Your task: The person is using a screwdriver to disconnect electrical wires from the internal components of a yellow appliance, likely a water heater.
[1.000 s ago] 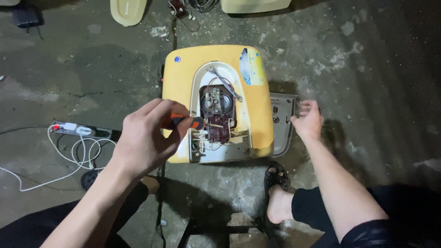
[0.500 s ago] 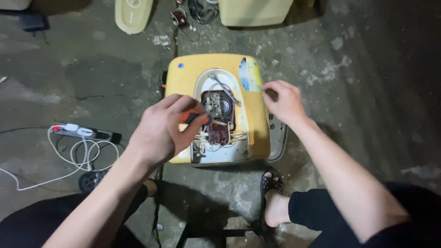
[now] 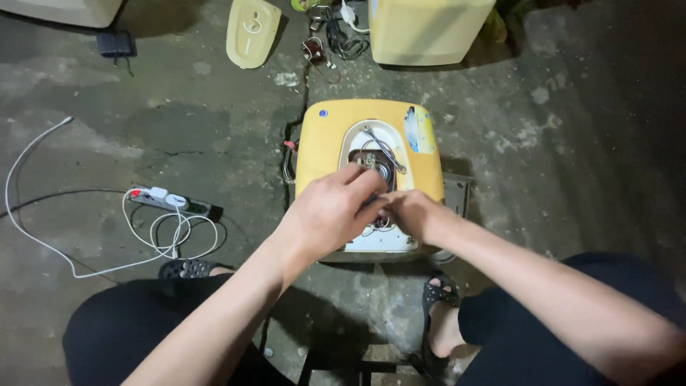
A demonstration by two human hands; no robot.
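A yellow appliance casing (image 3: 321, 143) lies on the concrete floor with its oval service opening (image 3: 371, 146) exposed, showing wires and metal parts. My left hand (image 3: 329, 211) is curled over the lower part of the opening with its fingers closed. The screwdriver it held earlier is hidden beneath them. My right hand (image 3: 414, 214) meets it from the right, fingertips pinched at the same spot. What those fingers hold is hidden.
A power strip with looped white cable (image 3: 171, 201) lies to the left. A cream oval cover (image 3: 251, 32), a bundle of wires (image 3: 336, 36) and a pale yellow box (image 3: 429, 28) sit beyond the casing. A grey bracket (image 3: 457, 194) juts from its right side. My sandalled foot (image 3: 437, 294) rests below.
My right hand has come from the casing's right side to the opening and now touches my left hand. The left hand has shifted slightly right and lower, and the orange handle is no longer visible.
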